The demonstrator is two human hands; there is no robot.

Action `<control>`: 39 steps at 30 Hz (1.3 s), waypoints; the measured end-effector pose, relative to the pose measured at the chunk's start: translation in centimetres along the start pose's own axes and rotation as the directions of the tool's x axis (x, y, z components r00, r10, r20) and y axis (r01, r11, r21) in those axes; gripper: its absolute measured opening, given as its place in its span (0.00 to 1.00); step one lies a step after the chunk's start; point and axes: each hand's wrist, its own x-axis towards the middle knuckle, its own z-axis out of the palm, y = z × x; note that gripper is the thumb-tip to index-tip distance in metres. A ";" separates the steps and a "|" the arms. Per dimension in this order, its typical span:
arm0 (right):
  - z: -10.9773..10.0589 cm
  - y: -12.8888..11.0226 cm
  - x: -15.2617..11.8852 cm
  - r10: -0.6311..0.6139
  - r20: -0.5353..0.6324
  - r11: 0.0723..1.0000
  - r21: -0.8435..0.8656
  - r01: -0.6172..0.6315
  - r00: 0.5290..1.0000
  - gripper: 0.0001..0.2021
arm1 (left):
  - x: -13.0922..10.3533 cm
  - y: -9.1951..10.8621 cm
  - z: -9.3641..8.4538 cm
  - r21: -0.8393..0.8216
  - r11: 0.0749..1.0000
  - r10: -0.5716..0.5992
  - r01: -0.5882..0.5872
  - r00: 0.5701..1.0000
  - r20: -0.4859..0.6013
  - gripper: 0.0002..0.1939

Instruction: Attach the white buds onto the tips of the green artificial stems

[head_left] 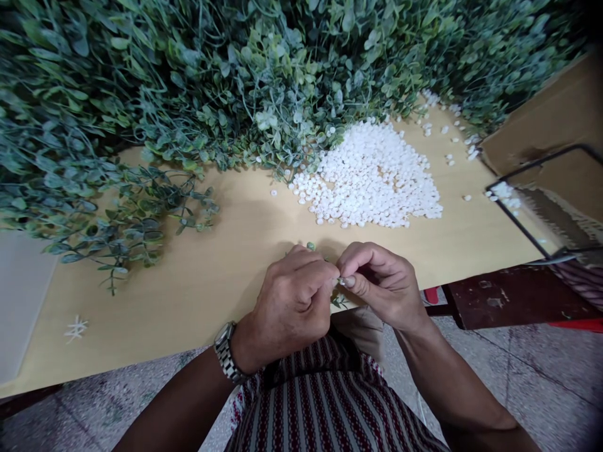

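Observation:
Near the front edge of the table, my left hand is closed around a small green leafy sprig; a few of its leaves show beside and beyond the fingers. My right hand is closed in a pinch, its thumb and forefinger meeting the left fingertips. What sits between the right fingertips is too small and covered to make out. Just beyond both hands lies a heap of small white bead-like pieces, spread on the table.
Dense leafy greenery fills the back of the table, with branches reaching forward on the left. Thin white sticks lie front left. A cardboard box and a black metal frame stand at right, loose white pieces nearby.

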 end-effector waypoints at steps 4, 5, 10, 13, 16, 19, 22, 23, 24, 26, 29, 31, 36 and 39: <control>0.0 0.0 0.0 0.016 -0.008 1.000 -0.014 -0.016 1.000 0.02 | 0.0 0.0 0.1 0.008 1.000 -0.003 0.003 1.000 -0.005 0.13; 0.0 0.0 -0.1 0.019 -0.011 1.000 -0.018 -0.019 1.000 0.02 | 0.0 0.1 0.1 0.007 1.000 -0.004 0.004 1.000 -0.010 0.12; 0.1 0.0 -0.1 0.015 -0.015 1.000 -0.019 -0.015 1.000 0.02 | 0.0 0.1 0.2 -0.007 1.000 -0.001 0.001 1.000 -0.021 0.12; 0.1 0.0 0.0 0.020 -0.014 1.000 -0.013 -0.020 1.000 0.03 | -0.1 0.0 0.2 -0.017 1.000 -0.001 0.001 1.000 -0.023 0.11; 0.0 0.0 0.1 0.032 -0.014 0.999 0.002 -0.032 0.999 0.04 | 0.0 0.0 0.3 -0.031 1.000 -0.003 0.002 1.000 -0.018 0.11; -0.3 0.1 0.1 0.054 -0.017 0.998 0.031 -0.053 0.998 0.05 | 0.1 0.0 0.2 -0.068 0.998 -0.012 0.012 1.000 0.001 0.11; -0.6 0.5 0.0 0.085 -0.012 0.993 0.085 -0.083 0.996 0.04 | 0.1 0.0 0.0 -0.111 0.993 -0.035 0.036 0.999 0.016 0.09; -0.6 0.6 0.0 0.099 -0.004 0.989 0.113 -0.098 0.995 0.04 | 0.1 0.0 -0.1 -0.117 0.992 -0.052 0.053 0.999 0.013 0.09; -0.7 0.7 0.0 0.114 0.006 0.983 0.144 -0.113 0.994 0.04 | 0.1 0.0 -0.1 -0.117 0.991 -0.072 0.072 0.997 0.005 0.08; -0.8 1.0 -0.1 0.133 0.024 0.969 0.205 -0.135 0.991 0.05 | 0.0 0.0 -0.1 -0.110 0.988 -0.109 0.108 0.994 -0.003 0.07; -0.8 1.1 -0.1 0.140 0.037 0.955 0.259 -0.145 0.989 0.06 | -0.1 0.0 -0.2 -0.110 0.986 -0.131 0.129 0.991 -0.010 0.06; -0.8 1.1 0.0 0.152 0.048 0.950 0.269 -0.159 0.987 0.05 | -0.1 0.0 -0.2 -0.112 0.984 -0.138 0.136 0.990 -0.013 0.05; -0.8 0.8 0.1 0.177 0.080 0.951 0.242 -0.191 0.981 0.05 | -0.1 -0.1 -0.1 -0.120 0.988 -0.104 0.101 0.994 -0.023 0.06; -0.7 0.5 0.3 0.161 0.083 0.959 0.224 -0.175 0.984 0.05 | -0.1 -0.1 0.0 -0.116 0.992 -0.053 0.049 0.998 -0.032 0.07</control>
